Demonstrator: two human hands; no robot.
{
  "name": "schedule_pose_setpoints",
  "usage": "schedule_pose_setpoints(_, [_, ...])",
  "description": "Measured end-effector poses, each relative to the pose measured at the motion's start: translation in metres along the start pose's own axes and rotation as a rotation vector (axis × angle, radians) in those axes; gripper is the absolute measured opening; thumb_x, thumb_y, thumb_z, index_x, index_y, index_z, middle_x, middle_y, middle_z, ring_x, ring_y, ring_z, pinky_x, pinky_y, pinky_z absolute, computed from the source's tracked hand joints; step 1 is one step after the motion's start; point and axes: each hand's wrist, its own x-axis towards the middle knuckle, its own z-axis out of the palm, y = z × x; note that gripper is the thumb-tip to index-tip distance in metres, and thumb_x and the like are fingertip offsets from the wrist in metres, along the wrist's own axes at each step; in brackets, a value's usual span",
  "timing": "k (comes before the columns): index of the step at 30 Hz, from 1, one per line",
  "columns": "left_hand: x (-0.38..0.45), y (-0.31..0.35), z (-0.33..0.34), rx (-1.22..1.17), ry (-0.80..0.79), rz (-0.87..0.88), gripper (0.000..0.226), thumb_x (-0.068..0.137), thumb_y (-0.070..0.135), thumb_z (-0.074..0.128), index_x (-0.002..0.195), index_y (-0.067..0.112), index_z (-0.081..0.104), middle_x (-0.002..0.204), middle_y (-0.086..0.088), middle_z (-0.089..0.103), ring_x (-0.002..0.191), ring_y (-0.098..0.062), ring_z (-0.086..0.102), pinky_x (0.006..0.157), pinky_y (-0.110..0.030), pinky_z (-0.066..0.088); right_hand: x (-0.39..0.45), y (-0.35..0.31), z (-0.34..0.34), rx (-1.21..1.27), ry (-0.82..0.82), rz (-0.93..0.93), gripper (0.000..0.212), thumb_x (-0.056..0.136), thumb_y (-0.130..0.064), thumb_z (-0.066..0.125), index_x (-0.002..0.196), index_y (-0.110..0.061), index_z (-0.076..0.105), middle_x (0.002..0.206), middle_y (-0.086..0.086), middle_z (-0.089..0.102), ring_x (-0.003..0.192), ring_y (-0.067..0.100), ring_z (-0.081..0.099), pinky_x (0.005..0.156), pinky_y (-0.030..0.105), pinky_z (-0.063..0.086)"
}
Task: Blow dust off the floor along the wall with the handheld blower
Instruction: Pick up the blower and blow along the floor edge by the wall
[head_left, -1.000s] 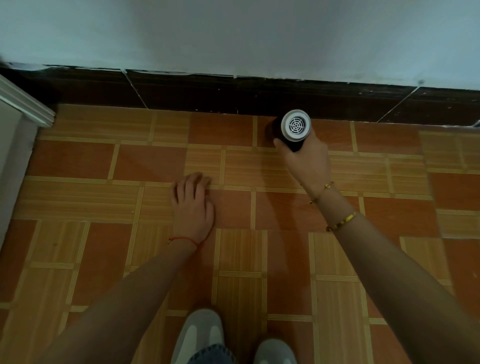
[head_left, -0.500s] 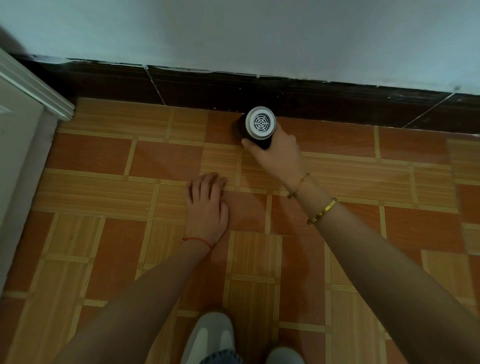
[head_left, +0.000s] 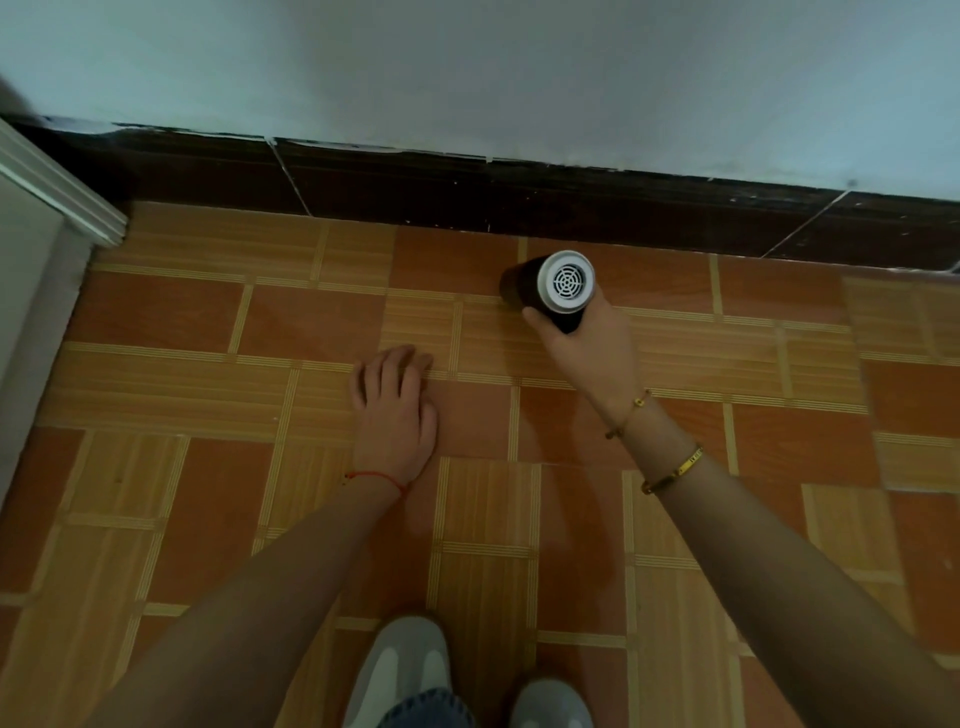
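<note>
My right hand (head_left: 587, 343) grips a black handheld blower (head_left: 556, 288), whose white grilled rear end faces the camera. Its nozzle points down and left toward the orange tiled floor (head_left: 311, 322), just in front of the dark skirting (head_left: 415, 192) under the pale wall (head_left: 519, 67). The nozzle tip is hidden behind the blower's body. My left hand (head_left: 395, 410) rests flat on the floor with its fingers straight, left of and nearer to me than the blower.
A white door frame (head_left: 47, 208) stands at the left edge and meets the skirting at the corner. My two grey shoes (head_left: 400, 670) are at the bottom centre. Patterned tiles stretch away on both sides.
The blower and my right hand have drawn a little back from the skirting and lie further right of my left hand than half a second ago. My left hand stays planted on the floor.
</note>
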Motion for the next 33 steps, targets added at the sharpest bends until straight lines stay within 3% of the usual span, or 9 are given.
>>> schedule_pose_setpoints(11, [0.000,-0.001,0.000,0.041,-0.024,-0.006,0.044,0.093,0.028,0.035,0.132,0.016,0.050,0.142,-0.010,0.046,0.131,-0.032,0.041,0.116,-0.054,0.022,-0.053,0.012,-0.018,-0.043,-0.215,-0.023,0.053,0.084,-0.048,0.068,0.127,-0.019,0.056,0.112,-0.002,0.069,0.104,0.013,0.063,0.082,0.027,0.052])
schedule_pose_setpoints(19, [0.000,0.003,-0.003,0.045,-0.048,-0.003,0.044,0.094,0.028,0.034,0.132,0.013,0.051,0.141,-0.012,0.047,0.130,-0.034,0.040,0.114,-0.056,0.025,-0.065,0.027,-0.039,-0.094,-0.053,0.084,0.058,0.082,-0.052,0.067,0.129,-0.020,0.054,0.111,-0.003,0.070,0.102,0.017,0.064,0.077,0.031,0.054])
schedule_pose_setpoints(23, [-0.001,0.008,-0.004,0.069,-0.061,-0.017,0.045,0.094,0.029,0.033,0.132,0.013,0.051,0.142,-0.013,0.047,0.131,-0.034,0.040,0.114,-0.057,0.027,-0.072,0.031,-0.048,-0.112,0.021,0.107,0.054,0.084,-0.046,0.068,0.127,-0.016,0.055,0.110,0.001,0.070,0.101,0.020,0.065,0.070,0.026,0.047])
schedule_pose_setpoints(27, [-0.004,0.014,-0.005,0.052,-0.057,-0.012,0.046,0.093,0.029,0.032,0.130,0.013,0.052,0.139,-0.013,0.049,0.130,-0.034,0.041,0.112,-0.059,0.029,-0.082,0.033,-0.054,-0.042,0.005,0.088,0.057,0.084,-0.042,0.071,0.132,-0.018,0.051,0.116,-0.002,0.068,0.106,0.016,0.063,0.067,0.010,0.038])
schedule_pose_setpoints(31, [-0.004,0.021,-0.007,0.022,-0.045,-0.010,0.042,0.093,0.027,0.033,0.128,0.014,0.053,0.137,-0.012,0.050,0.127,-0.032,0.043,0.112,-0.057,0.029,-0.092,0.034,-0.055,-0.005,-0.077,0.084,0.063,0.083,-0.041,0.072,0.135,-0.015,0.047,0.117,0.000,0.068,0.109,0.016,0.062,0.080,0.019,0.044])
schedule_pose_setpoints(33, [-0.003,0.026,-0.008,-0.029,-0.026,-0.029,0.039,0.093,0.025,0.034,0.124,0.012,0.054,0.134,-0.012,0.051,0.125,-0.032,0.043,0.110,-0.055,0.032,-0.095,0.033,-0.052,0.044,-0.103,0.096,0.063,0.083,-0.040,0.072,0.136,-0.016,0.048,0.116,-0.003,0.067,0.107,0.012,0.061,0.082,0.016,0.044])
